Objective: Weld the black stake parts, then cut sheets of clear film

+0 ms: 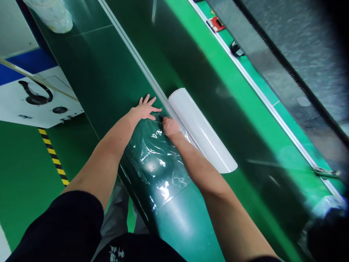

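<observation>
Clear plastic film lies wrinkled and shiny over the green bench top, below both hands. My left hand lies spread on the bench at the film's far edge, fingers apart, holding nothing. Close beside it, my right hand is closed around a small dark tool. Only the tool's black tip shows by the left thumb, so its exact kind is hidden. A thick white roll of film rests just right of my right hand, along the metal strip, partly behind my right forearm.
A metal strip runs lengthwise along the green bench. At upper left stands a clear plastic bag. A white and blue machine with a black handle is left. Small red and black items lie beyond the far rail.
</observation>
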Demonstrator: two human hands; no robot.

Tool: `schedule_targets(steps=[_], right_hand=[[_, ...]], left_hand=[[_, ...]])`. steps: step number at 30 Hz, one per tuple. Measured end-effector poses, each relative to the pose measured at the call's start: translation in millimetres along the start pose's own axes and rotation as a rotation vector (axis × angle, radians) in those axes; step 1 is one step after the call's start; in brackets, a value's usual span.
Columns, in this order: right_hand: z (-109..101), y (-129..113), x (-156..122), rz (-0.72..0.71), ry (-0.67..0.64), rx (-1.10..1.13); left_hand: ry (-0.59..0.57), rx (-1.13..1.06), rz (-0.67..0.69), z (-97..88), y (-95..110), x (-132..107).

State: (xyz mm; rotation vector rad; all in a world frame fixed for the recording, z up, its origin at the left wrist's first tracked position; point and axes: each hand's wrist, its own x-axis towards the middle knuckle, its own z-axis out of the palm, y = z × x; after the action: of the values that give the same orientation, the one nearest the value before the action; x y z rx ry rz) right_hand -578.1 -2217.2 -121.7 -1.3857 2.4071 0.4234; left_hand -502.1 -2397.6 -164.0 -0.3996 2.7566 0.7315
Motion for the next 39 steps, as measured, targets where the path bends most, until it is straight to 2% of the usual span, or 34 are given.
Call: schedule_targets(steps=[6, 21, 32, 39], right_hand=[[-3, 1, -1, 0.024, 0.02, 0.04], [15, 20, -28, 0.033, 0.008, 0.044], [26, 36, -57, 0.03, 0.002, 0.035], [41, 51, -89, 0.044, -0.02, 0.042]], left_hand=[[-0.019, 0.012, -0.013, -2.1, -6, 2], [-0.071, 0.033, -0.003, -5.8, -14, 8], [-0.082, 0.036, -0.005, -9.0, -23, 6], [-0.11, 0.075, -0.011, -13.2, -25, 8]])
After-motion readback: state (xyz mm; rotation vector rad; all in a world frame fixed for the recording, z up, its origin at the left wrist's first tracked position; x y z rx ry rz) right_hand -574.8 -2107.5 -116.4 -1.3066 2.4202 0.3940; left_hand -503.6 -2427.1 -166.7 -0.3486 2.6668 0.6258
